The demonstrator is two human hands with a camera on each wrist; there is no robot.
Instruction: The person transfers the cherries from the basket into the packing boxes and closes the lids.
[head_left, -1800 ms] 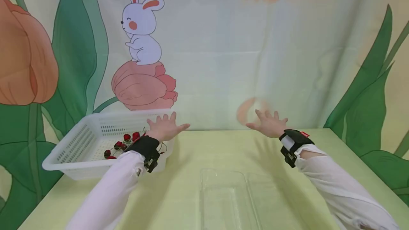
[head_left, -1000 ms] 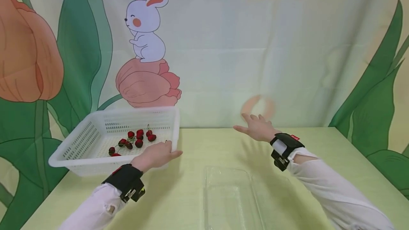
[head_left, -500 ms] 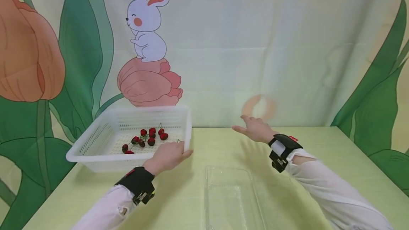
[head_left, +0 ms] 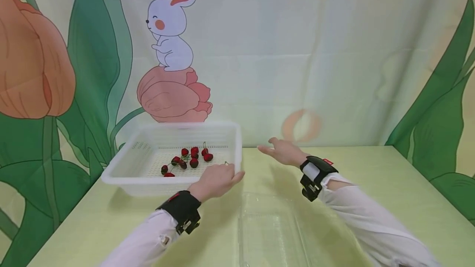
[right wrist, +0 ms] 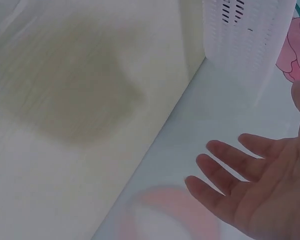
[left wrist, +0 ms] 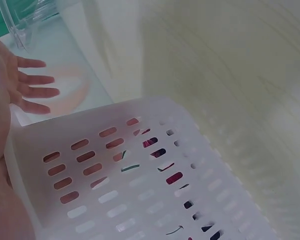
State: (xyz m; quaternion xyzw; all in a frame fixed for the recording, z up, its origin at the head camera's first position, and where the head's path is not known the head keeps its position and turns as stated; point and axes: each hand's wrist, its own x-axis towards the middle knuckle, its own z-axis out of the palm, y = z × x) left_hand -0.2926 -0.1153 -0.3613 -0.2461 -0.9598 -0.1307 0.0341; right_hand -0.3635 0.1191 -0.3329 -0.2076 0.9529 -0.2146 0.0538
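A white perforated plastic basket point(head_left: 144, 180) stands at the left of the table, with several dark red cherries point(head_left: 194, 162) on green stems lying in it. My left hand point(head_left: 216, 181) grips the basket's near right corner. In the left wrist view, the fingers show through the slots of the basket wall point(left wrist: 140, 180), inside it. My right hand point(head_left: 283, 152) is held above the table just right of the basket, fingers spread and holding nothing. The right wrist view shows that same hand point(right wrist: 259, 195) palm inward, apart from the basket.
A clear plastic container point(head_left: 274, 234) lies at the front middle of the pale yellow table point(head_left: 371, 180). Behind the table hangs a cloth backdrop point(head_left: 252, 73) printed with a rabbit and tulips.
My left hand went from hovering over the basket to gripping its near right corner. The basket and cherries have slid to the right. My right hand has shifted left and slightly lower.
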